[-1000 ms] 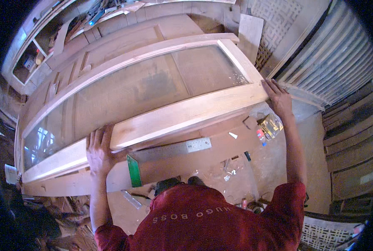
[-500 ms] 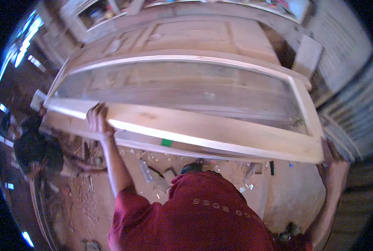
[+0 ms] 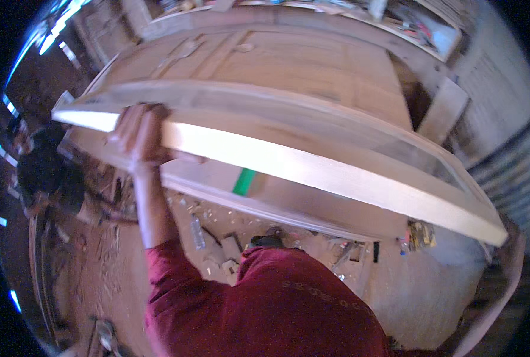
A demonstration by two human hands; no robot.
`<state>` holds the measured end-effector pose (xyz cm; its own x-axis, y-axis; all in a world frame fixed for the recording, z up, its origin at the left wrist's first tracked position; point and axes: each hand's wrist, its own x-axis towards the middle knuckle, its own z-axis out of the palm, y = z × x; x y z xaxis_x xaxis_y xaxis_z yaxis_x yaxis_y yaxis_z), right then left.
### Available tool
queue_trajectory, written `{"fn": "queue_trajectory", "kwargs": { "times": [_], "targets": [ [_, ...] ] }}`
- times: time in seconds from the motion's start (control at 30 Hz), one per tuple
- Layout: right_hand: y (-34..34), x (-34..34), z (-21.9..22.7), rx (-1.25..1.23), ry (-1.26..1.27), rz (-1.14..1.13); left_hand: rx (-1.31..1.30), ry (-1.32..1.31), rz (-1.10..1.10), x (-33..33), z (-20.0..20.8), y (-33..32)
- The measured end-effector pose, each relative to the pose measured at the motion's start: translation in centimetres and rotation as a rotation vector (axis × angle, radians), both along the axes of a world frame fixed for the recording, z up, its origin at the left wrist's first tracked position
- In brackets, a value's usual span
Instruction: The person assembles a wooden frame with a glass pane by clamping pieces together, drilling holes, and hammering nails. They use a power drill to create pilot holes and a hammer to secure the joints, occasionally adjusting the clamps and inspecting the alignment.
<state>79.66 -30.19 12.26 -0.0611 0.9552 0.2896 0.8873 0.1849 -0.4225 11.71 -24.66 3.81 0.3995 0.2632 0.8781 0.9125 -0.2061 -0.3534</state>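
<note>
A long pale wooden frame with a glass pane (image 3: 288, 163) is tilted in front of me, its near edge raised. My left hand (image 3: 138, 134) wraps over that edge toward its left end, fingers closed on the wood. At the far right corner my right hand (image 3: 510, 238) holds the frame's end; its fingers are partly hidden and blurred. Beneath the frame lies another flat wooden piece, with a green strip (image 3: 244, 181) on it. A large panelled wooden door (image 3: 312, 59) lies flat just behind the frame.
A co-worker in dark clothing (image 3: 50, 172) is low down at the left. Wood scraps and a clear plastic bottle (image 3: 197, 232) lie on the dirt floor. A cluttered shelf (image 3: 390, 27) runs along the back, with corrugated metal sheeting (image 3: 515, 154) at the right.
The frame's near edge has risen and tilted toward me, so the pane shows at a shallower angle. My left hand went up with it; my right hand shifted outward to the right.
</note>
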Motion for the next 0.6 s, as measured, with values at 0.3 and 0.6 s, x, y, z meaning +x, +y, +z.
{"fn": "queue_trajectory", "kwargs": {
  "times": [0.3,0.6],
  "targets": [
    [10.6,12.5,8.4,0.16,-0.418,-0.133,-0.162,0.106,0.036,-0.2,11.3,6.0],
    [19.4,7.2,-3.4,1.093,-0.217,-0.558,-0.403,-0.036,0.167,-3.1,16.7,24.0]
  ]
}}
